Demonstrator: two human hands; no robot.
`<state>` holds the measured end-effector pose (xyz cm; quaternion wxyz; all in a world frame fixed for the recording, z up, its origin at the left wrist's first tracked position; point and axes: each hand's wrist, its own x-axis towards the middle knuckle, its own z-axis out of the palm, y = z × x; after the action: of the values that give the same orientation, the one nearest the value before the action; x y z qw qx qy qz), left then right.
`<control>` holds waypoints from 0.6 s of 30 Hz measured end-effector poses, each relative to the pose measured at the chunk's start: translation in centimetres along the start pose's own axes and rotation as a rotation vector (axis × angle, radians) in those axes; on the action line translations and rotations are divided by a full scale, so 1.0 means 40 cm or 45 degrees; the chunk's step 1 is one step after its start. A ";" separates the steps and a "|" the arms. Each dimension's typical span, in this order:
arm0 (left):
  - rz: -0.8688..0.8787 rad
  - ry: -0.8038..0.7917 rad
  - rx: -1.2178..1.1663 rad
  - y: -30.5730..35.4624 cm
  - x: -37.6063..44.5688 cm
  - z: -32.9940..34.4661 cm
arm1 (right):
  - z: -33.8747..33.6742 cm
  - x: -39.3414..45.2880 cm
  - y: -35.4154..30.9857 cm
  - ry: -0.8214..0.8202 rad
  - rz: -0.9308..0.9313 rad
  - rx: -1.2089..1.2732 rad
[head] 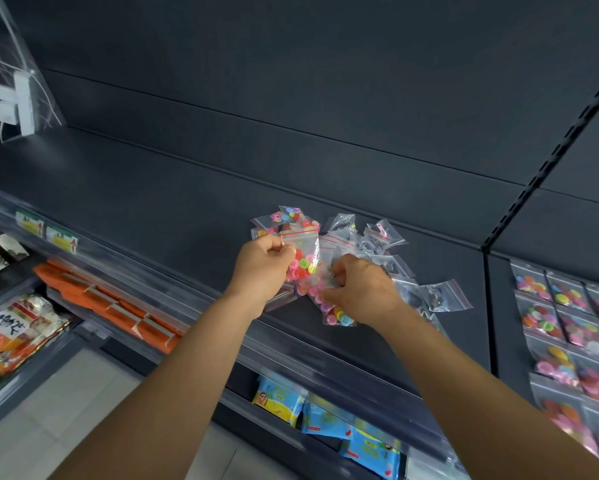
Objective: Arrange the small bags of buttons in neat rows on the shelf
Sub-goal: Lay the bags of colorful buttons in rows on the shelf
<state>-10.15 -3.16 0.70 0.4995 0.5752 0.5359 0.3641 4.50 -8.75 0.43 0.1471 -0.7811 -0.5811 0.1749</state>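
A loose pile of small clear zip bags lies on the dark shelf, some with coloured buttons, some with dark pieces. My left hand pinches the top of one bag of coloured buttons and holds it upright. My right hand is closed over other bags in the pile, with a bag of pastel buttons showing beneath it. On the shelf section to the right, bags of coloured buttons lie in rows.
A perforated upright divides the two shelf sections. Lower shelves hold orange packs, snack bags and blue packets. A white power strip hangs at the far left. Price tags sit on the shelf's front rail.
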 end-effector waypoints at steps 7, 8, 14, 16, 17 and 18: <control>-0.056 -0.006 -0.015 -0.006 0.006 0.003 | -0.002 0.007 0.003 0.020 0.056 0.290; -0.075 -0.018 -0.035 -0.007 0.008 0.005 | -0.007 0.006 0.007 0.044 0.068 0.430; -0.148 -0.183 -0.272 0.014 0.006 0.037 | -0.058 -0.012 0.036 0.204 0.169 0.960; -0.108 -0.250 -0.230 0.027 0.002 0.062 | -0.071 -0.019 0.043 0.194 0.220 1.116; -0.082 -0.277 -0.205 0.034 0.000 0.076 | -0.077 -0.023 0.049 0.197 0.232 1.166; -0.053 -0.304 -0.184 0.041 -0.001 0.091 | -0.084 -0.028 0.059 0.210 0.240 1.199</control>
<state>-6.27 -3.74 1.44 0.6072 0.5657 0.4569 0.3201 7.71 -10.57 2.54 0.5136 -0.6902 -0.3518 0.3689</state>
